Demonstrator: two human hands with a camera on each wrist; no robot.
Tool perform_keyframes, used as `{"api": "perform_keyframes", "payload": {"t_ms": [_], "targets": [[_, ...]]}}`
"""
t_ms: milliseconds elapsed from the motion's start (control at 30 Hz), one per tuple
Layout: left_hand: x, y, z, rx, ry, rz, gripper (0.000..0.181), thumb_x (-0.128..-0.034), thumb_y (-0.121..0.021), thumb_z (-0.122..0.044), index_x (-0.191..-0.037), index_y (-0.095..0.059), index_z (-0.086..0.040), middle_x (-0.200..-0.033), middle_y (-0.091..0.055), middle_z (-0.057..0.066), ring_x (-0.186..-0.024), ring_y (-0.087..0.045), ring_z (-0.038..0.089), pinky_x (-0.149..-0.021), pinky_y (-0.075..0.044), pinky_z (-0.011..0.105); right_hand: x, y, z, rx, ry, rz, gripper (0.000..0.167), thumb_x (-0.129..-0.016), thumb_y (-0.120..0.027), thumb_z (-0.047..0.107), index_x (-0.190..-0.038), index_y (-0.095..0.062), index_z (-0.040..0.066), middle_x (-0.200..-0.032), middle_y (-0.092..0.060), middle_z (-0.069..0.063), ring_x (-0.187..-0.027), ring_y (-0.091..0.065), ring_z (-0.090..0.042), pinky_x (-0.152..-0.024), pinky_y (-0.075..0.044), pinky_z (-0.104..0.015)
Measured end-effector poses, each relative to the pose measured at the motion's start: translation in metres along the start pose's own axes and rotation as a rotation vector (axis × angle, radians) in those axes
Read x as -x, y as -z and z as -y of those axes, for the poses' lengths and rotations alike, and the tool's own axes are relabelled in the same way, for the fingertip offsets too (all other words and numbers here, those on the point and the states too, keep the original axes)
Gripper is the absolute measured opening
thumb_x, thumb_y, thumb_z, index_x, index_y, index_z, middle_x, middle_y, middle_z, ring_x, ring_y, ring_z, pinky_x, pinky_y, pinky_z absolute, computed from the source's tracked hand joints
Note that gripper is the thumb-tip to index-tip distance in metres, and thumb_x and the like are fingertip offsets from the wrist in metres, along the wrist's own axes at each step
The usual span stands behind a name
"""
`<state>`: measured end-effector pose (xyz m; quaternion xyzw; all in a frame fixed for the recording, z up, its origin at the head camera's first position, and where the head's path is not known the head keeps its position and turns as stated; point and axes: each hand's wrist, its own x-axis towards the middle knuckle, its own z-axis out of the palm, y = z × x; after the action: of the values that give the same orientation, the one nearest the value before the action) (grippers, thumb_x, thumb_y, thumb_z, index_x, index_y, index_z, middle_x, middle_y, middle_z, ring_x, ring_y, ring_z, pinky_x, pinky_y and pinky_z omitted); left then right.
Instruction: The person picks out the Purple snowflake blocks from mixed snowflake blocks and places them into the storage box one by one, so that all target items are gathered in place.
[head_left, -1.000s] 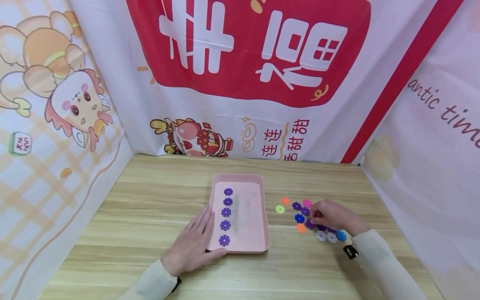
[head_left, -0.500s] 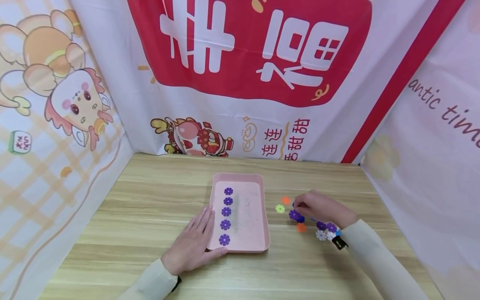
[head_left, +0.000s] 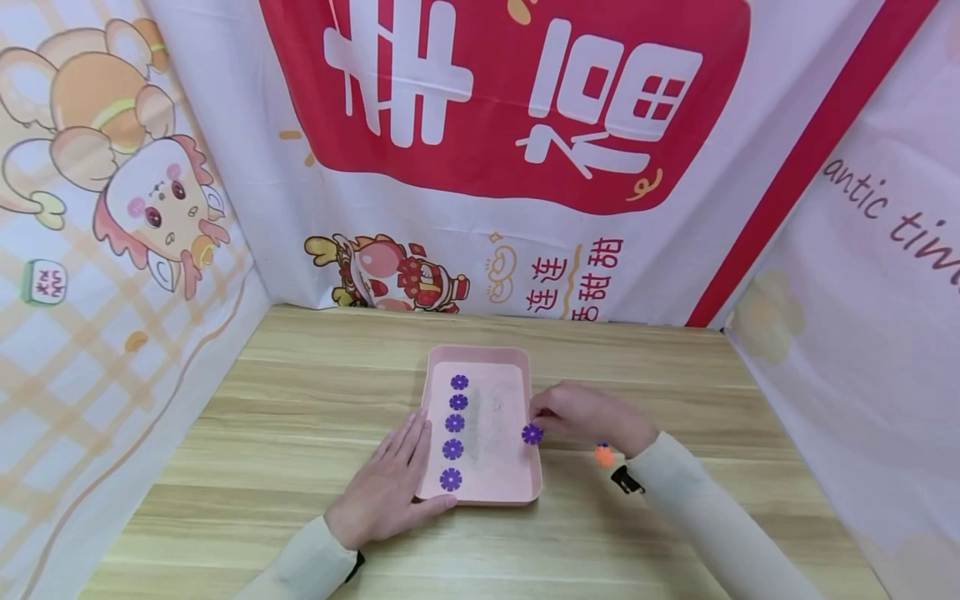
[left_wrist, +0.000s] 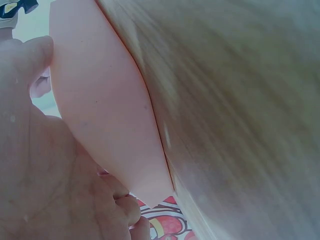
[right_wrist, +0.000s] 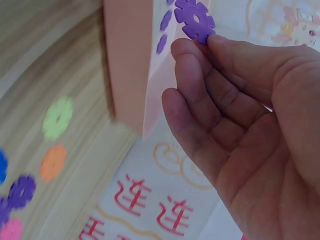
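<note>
A pink rectangular tray [head_left: 495, 475] lies on the wooden table. Inside, along its left side, several purple snowflake discs [head_left: 454, 423] form a straight column. My left hand [head_left: 386, 487] rests against the left wall of the tray, fingers extended and thumb at the near left corner. Between thumb and forefinger, my right hand [head_left: 585, 414] pinches another purple snowflake disc [right_wrist: 195, 19] at the tray's right rim. The right wrist view shows this disc tilted, with its notched edge and centre hole facing the camera.
Loose discs lie on the table right of the tray: green [right_wrist: 57, 118], orange [right_wrist: 53, 162], purple [right_wrist: 22, 191], pink [right_wrist: 12, 230] and a partly cut-off blue one. In the head view the right arm hides most of them. Printed cloth hangs [head_left: 480, 187] behind the table.
My right hand has moved left from the loose discs to the tray's right rim, bringing a purple snowflake disc with it. The left hand and the column of discs have stayed in place.
</note>
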<state>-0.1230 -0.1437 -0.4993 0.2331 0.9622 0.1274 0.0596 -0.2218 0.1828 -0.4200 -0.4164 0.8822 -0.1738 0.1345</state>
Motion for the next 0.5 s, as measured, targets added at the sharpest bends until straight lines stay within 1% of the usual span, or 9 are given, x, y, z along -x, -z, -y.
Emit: {"api": "perform_keyframes", "payload": {"t_ms": [133,233,367,500], "targets": [[0.000,0.000,0.000,0.002,0.004,-0.004,0.111,-0.0973,-0.049,-0.078,-0.167,-0.017,0.002,-0.178,-0.007,0.021,-0.166,-0.011,0.039,-0.134,-0.020,0.058,-0.012,-0.008,0.011,0.018,0.004,0.020,0.014,-0.104,-0.068,0.011,-0.091,-0.073,0.011,-0.085,-0.074,0.000,-0.072,-0.057,-0.001,-0.066,-0.052,-0.018],[0.000,0.000,0.000,0.000,0.005,-0.004,0.111,-0.0972,-0.049,-0.078,-0.167,-0.017,0.002,-0.178,-0.007,0.021,-0.166,-0.011,0.039,-0.134,-0.020,0.058,-0.020,-0.016,0.016,0.018,-0.012,0.042,0.013,-0.104,-0.067,0.011,-0.094,-0.075,0.011,-0.089,-0.075,0.001,-0.076,-0.061,-0.001,-0.070,-0.055,-0.017],[0.000,0.000,0.000,0.000,0.005,-0.005,0.111,-0.0975,-0.049,-0.078,-0.167,-0.018,0.002,-0.178,-0.007,0.021,-0.166,-0.010,0.038,-0.134,-0.020,0.057,-0.028,-0.029,0.020,0.029,-0.011,0.066,0.013,-0.104,-0.067,0.011,-0.096,-0.077,0.012,-0.093,-0.076,0.003,-0.081,-0.064,0.000,-0.075,-0.057,-0.015],[0.001,0.001,-0.001,0.000,0.001,-0.011,0.110,-0.0978,-0.051,-0.076,-0.167,-0.018,0.003,-0.177,-0.009,0.022,-0.166,-0.011,0.039,-0.133,-0.020,0.058,-0.032,-0.041,0.021,0.033,0.005,0.086,0.013,-0.104,-0.067,0.010,-0.098,-0.078,0.011,-0.094,-0.077,0.002,-0.081,-0.065,0.000,-0.075,-0.057,-0.013]]}}
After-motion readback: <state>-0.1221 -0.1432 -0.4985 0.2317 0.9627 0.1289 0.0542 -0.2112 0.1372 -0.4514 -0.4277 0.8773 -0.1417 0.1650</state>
